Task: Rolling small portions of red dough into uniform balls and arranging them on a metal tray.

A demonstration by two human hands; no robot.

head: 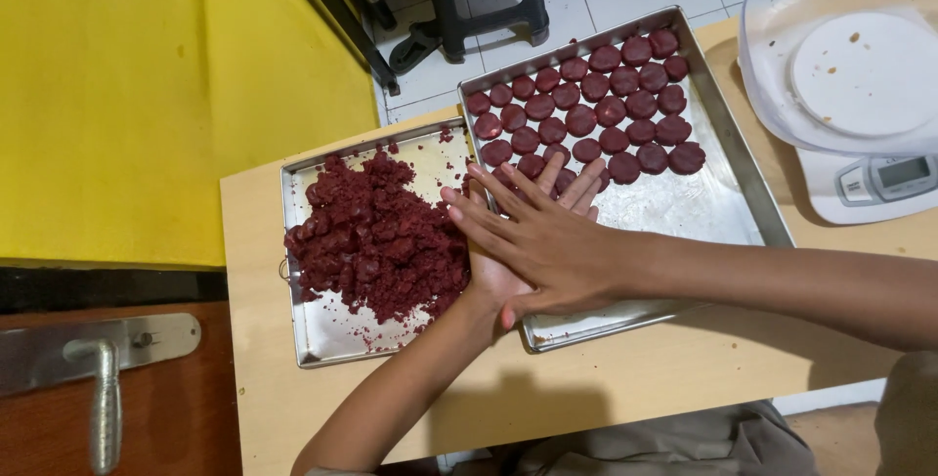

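Dark red dough (376,239) lies heaped and crumbly in a small steel tray (322,339) at the left of the pale wooden bench (606,388). Just beside it, touching at the rims, sits a larger tray (723,202) holding rows of flattened red discs (596,109) across its far end. Over the seam between the trays the right hand (542,246) lies flat across the left hand (493,276), palm on palm, the fingers of both stretched out straight. Something may be pressed between the palms, but that is hidden. The left fingers (576,188) point toward the discs; the right ones point at the dough. A white scale (879,183) carrying a clear bowl (782,75) stands at the far right.
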